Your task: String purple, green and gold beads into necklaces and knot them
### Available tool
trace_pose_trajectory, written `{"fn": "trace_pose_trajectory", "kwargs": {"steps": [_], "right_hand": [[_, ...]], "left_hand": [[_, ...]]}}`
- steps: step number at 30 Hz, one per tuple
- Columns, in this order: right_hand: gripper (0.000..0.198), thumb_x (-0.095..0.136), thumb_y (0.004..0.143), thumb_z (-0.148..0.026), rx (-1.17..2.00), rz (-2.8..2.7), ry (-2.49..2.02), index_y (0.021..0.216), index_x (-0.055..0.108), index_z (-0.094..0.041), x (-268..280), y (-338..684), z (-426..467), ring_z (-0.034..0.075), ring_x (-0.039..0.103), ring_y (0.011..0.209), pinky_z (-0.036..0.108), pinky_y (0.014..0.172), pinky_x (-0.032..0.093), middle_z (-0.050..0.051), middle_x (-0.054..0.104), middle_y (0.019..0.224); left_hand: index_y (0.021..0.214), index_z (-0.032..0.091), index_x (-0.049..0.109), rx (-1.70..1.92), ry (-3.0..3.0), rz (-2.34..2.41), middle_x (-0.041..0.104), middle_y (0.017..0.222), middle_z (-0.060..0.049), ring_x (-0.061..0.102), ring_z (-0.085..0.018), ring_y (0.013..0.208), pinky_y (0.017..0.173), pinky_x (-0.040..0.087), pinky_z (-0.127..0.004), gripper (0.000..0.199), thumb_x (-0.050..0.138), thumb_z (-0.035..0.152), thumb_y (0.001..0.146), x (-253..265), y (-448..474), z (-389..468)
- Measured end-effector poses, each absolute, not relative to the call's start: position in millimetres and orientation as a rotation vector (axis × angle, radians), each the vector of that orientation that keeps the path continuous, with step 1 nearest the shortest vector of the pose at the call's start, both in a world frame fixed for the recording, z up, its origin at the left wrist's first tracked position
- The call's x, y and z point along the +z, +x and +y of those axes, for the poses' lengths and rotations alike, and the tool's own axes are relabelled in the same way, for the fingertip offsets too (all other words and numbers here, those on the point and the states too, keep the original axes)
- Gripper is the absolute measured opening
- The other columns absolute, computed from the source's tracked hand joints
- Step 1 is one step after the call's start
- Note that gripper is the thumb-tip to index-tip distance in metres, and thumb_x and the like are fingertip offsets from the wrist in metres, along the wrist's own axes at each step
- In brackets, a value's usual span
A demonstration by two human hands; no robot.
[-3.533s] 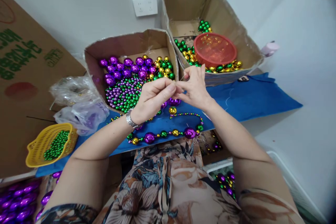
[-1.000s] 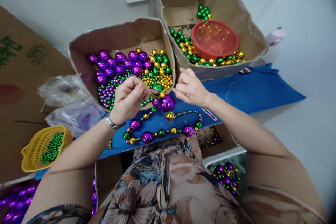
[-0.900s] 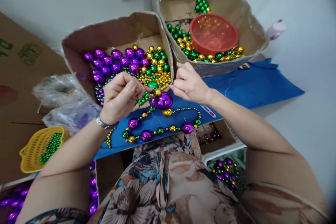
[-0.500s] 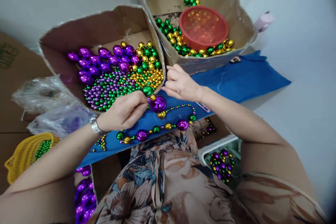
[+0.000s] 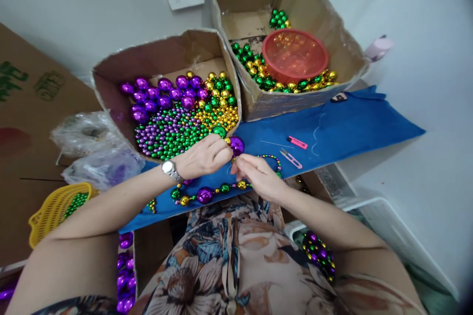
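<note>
My left hand (image 5: 212,155), with a metal watch at the wrist, is closed on the end of a bead necklace. A large purple bead (image 5: 237,145) and a small gold bead show right beside its fingers. My right hand (image 5: 261,175) is pinched just right of and below that purple bead; what its fingertips hold is too small to make out. The rest of the bead necklace (image 5: 204,195) lies curved on the blue cloth (image 5: 373,120), purple, green and gold beads along it. Both hands partly cover it.
Behind my left hand stands a cardboard box (image 5: 121,56) of sorted loose beads. A second box (image 5: 273,107) holds beads and a red basket (image 5: 295,56). Pink thread snips (image 5: 291,158), a small pink case (image 5: 297,142) and a needle (image 5: 277,143) lie right. A yellow basket (image 5: 48,211) stands left.
My right hand has come down and towards me from the box edge, now close to my left hand. The snips and pink case have come out from behind my right arm. The view has shifted.
</note>
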State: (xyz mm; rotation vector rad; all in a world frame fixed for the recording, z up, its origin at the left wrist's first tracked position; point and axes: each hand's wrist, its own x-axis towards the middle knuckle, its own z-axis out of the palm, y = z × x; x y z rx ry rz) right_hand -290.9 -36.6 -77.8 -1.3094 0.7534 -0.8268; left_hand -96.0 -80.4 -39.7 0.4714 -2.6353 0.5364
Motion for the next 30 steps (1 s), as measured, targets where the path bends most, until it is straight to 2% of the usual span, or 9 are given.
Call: {"fn": "trace_pose_trajectory", "kwargs": {"steps": [4, 7, 10, 12, 16, 19, 21, 24, 30], "right_hand": [[0.017, 0.058, 0.088, -0.038, -0.861, 0.496, -0.511, 0.098, 0.058, -0.025, -103.0, -267.5, -24.5, 0.007, 0.020, 0.048, 0.023, 0.055, 0.033, -0.011, 0.018, 0.051], [0.035, 0.063, 0.084, -0.032, -0.880, 0.443, -0.465, 0.118, 0.056, -0.028, -113.3, -263.5, -31.2, 0.007, 0.019, 0.048, 0.021, 0.052, 0.030, -0.012, 0.017, 0.050], [0.051, 0.062, 0.085, -0.036, -0.929, 0.512, -0.708, 0.133, 0.047, -0.030, -121.6, -269.3, -44.0, 0.008, 0.025, 0.048, 0.022, 0.054, 0.034, -0.012, 0.023, 0.052], [0.046, 0.058, 0.087, -0.042, -0.972, 0.625, -1.036, 0.131, 0.049, -0.029, -126.7, -276.5, -55.1, 0.010, 0.032, 0.049, 0.025, 0.056, 0.039, -0.010, 0.031, 0.053], [0.030, 0.046, 0.093, -0.042, -1.021, 0.961, -1.922, 0.108, 0.063, -0.023, -129.5, -292.3, -81.3, 0.016, 0.049, 0.062, 0.033, 0.066, 0.046, 0.000, 0.056, 0.068], [0.033, 0.042, 0.096, -0.033, -1.092, 1.114, -2.377, 0.117, 0.065, -0.023, -126.3, -297.9, -100.5, 0.018, 0.051, 0.069, 0.034, 0.074, 0.046, 0.003, 0.061, 0.071], [0.035, 0.042, 0.098, -0.030, -1.182, 1.181, -2.533, 0.125, 0.063, -0.024, -124.2, -297.5, -112.3, 0.018, 0.049, 0.070, 0.032, 0.075, 0.043, 0.002, 0.060, 0.066], [0.032, 0.043, 0.099, -0.030, -1.321, 1.233, -2.672, 0.119, 0.067, -0.021, -121.3, -294.1, -127.5, 0.018, 0.045, 0.068, 0.033, 0.071, 0.038, 0.003, 0.058, 0.063], [0.032, 0.043, 0.099, -0.036, -1.392, 1.216, -2.634, 0.099, 0.071, -0.020, -110.6, -285.6, -140.6, 0.018, 0.043, 0.067, 0.034, 0.069, 0.035, 0.004, 0.055, 0.061]], "left_hand": [[0.086, 0.018, 0.045, 0.605, 0.444, -2.575, 0.048, 0.071, -0.001, 0.041, -0.016, 0.066, 0.058, 0.038, -0.028, 0.013, 0.047, 0.008, 0.093, -39.9, -100.3, -81.1], [0.086, 0.018, 0.045, 0.624, 0.436, -2.595, 0.047, 0.070, -0.001, 0.041, -0.016, 0.066, 0.057, 0.037, -0.028, 0.013, 0.046, 0.007, 0.093, -34.4, -100.9, -80.7], [0.087, 0.018, 0.047, 0.505, 0.472, -2.635, 0.048, 0.072, -0.002, 0.042, -0.016, 0.067, 0.057, 0.037, -0.027, 0.014, 0.043, 0.004, 0.091, -25.8, -97.9, -79.1], [0.089, 0.018, 0.048, 0.314, 0.533, -2.622, 0.050, 0.074, -0.002, 0.043, -0.015, 0.068, 0.058, 0.038, -0.027, 0.015, 0.043, 0.003, 0.089, -20.3, -94.1, -77.4], [0.092, 0.017, 0.048, -0.219, 0.820, -2.437, 0.052, 0.076, -0.001, 0.046, -0.011, 0.065, 0.057, 0.039, -0.025, 0.013, 0.053, 0.009, 0.083, -16.0, -85.3, -75.3], [0.098, 0.016, 0.052, -0.599, 1.051, -2.161, 0.055, 0.074, 0.000, 0.048, -0.009, 0.061, 0.055, 0.040, -0.022, 0.013, 0.057, 0.020, 0.087, -20.4, -81.7, -80.1], [0.101, 0.015, 0.057, -0.743, 1.138, -2.016, 0.063, 0.081, -0.004, 0.054, -0.010, 0.066, 0.059, 0.045, -0.023, 0.015, 0.053, 0.025, 0.091, -24.7, -82.5, -86.5], [0.098, 0.015, 0.064, -0.811, 1.205, -2.005, 0.069, 0.088, -0.006, 0.061, -0.012, 0.076, 0.068, 0.049, -0.025, 0.018, 0.053, 0.027, 0.092, -27.8, -87.2, -96.3], [0.085, 0.014, 0.069, -0.882, 1.266, -2.098, 0.064, 0.067, -0.002, 0.052, -0.010, 0.059, 0.056, 0.040, -0.023, 0.014, 0.064, 0.028, 0.085, -22.3, -95.3, -105.3]]}}
